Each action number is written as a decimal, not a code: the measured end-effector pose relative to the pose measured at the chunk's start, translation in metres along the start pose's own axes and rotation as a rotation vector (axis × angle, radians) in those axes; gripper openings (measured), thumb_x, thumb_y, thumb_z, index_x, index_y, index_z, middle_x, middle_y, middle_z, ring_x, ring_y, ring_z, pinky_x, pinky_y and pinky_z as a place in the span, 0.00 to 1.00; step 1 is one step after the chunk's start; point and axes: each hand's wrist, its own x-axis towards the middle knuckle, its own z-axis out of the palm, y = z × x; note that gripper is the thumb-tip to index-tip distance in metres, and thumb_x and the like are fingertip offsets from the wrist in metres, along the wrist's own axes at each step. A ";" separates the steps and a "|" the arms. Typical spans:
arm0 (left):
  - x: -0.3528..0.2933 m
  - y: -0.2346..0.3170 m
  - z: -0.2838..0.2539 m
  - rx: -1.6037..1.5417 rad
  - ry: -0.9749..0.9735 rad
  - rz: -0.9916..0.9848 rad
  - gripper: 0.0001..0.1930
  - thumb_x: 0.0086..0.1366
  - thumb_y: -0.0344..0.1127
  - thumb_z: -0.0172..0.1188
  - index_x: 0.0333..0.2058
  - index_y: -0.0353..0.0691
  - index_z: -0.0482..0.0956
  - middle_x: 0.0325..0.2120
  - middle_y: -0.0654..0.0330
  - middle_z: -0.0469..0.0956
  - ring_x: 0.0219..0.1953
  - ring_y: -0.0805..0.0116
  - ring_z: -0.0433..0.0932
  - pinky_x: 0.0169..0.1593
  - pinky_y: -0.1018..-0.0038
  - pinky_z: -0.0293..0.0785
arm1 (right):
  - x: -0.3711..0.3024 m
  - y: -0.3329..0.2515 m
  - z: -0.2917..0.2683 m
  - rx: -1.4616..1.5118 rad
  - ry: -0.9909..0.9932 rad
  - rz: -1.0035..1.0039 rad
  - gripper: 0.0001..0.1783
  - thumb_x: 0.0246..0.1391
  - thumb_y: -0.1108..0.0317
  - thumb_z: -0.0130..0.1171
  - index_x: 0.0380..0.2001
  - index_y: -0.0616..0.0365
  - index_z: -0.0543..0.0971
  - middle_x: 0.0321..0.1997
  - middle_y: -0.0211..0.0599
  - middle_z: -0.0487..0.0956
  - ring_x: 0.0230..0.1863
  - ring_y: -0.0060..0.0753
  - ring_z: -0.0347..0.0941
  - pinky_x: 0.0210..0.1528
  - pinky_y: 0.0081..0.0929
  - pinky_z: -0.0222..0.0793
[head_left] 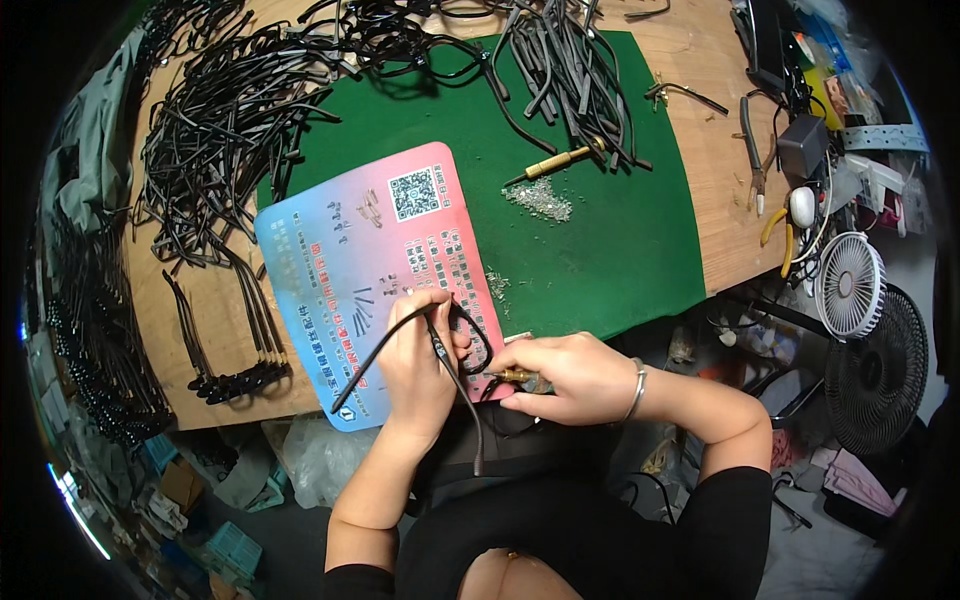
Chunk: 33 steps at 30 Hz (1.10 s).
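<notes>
Near the table's front edge, my left hand point(412, 362) is closed around a black eyeglasses frame point(480, 345). One thin temple arm reaches out to the left of the hand and another hangs down toward my lap. My right hand point(575, 378) grips a brass screwdriver point(517, 376), its front end pointing left at the frame; the tip is too small to make out. Both hands are over the lower edge of a pink and blue mat point(300, 250), on which small screws and metal bits lie in little groups.
A green mat point(630, 240) carries a pile of tiny silvery screws point(542, 202), another brass screwdriver point(548, 164) and a bundle of dark temple arms point(565, 80). Black frames and temples heap up at left point(215, 150). Pliers point(752, 160) and a white fan point(850, 285) are at right.
</notes>
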 end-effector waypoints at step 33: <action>-0.004 -0.006 -0.005 0.069 -0.148 0.097 0.11 0.55 0.18 0.56 0.37 0.38 0.74 0.26 0.57 0.74 0.22 0.67 0.76 0.25 0.74 0.72 | 0.006 0.017 -0.019 -0.878 0.386 -0.112 0.25 0.38 0.70 0.56 0.46 0.54 0.74 0.30 0.35 0.68 0.18 0.28 0.67 0.17 0.22 0.68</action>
